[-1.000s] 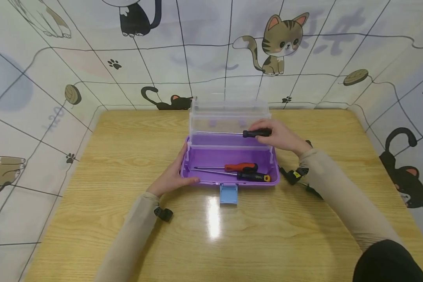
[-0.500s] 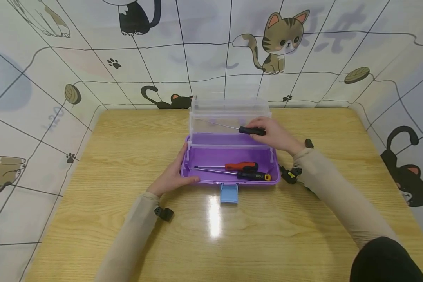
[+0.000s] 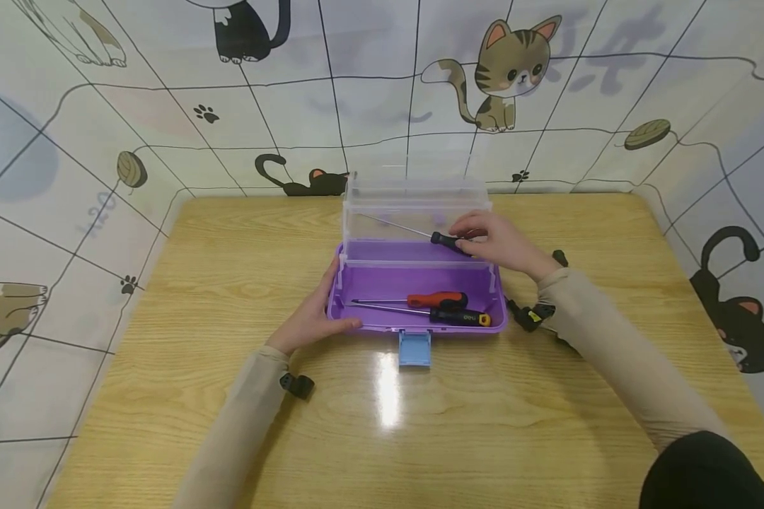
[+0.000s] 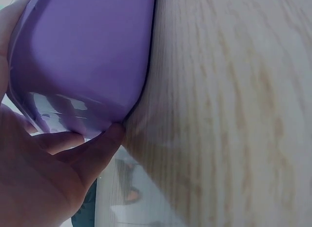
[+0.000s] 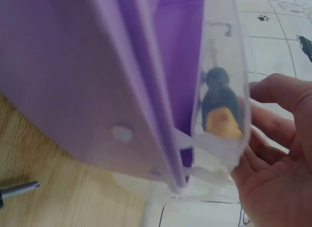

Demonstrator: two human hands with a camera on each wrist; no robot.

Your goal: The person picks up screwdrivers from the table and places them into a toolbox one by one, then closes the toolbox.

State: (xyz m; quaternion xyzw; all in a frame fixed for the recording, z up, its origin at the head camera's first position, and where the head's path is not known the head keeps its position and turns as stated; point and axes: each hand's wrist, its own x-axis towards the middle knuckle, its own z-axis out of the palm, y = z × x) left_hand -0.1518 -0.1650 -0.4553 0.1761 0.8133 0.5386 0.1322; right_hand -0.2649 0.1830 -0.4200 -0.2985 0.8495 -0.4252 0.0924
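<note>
My left hand (image 3: 310,318) grips the left end of a purple toolbox (image 3: 372,281), thumb at its front edge; in the left wrist view, its fingers (image 4: 100,151) lie against the outer wall. A black-handled screwdriver (image 3: 447,242) slants in the raised clear lid (image 3: 388,191). Through clear plastic in the right wrist view, this screwdriver's yellow handle end (image 5: 223,122) shows. My right hand (image 3: 499,244) is just beside that handle, thumb and fingers spread apart. Down in the box lie a red-and-black screwdriver (image 3: 436,300) and a black-and-yellow screwdriver (image 3: 458,317).
A blue latch (image 3: 414,349) hangs from the box's front edge. On the wooden table (image 3: 382,445), right of the box, a screwdriver tip (image 5: 22,189) shows, the rest of it out of view. A cat-patterned wall covering (image 3: 369,113) rises behind and at both sides.
My right hand carried the black-handled screwdriver slightly left, then let it go and drew back right. The screwdriver went from level to slanting, handle lower. My left hand stayed on the box.
</note>
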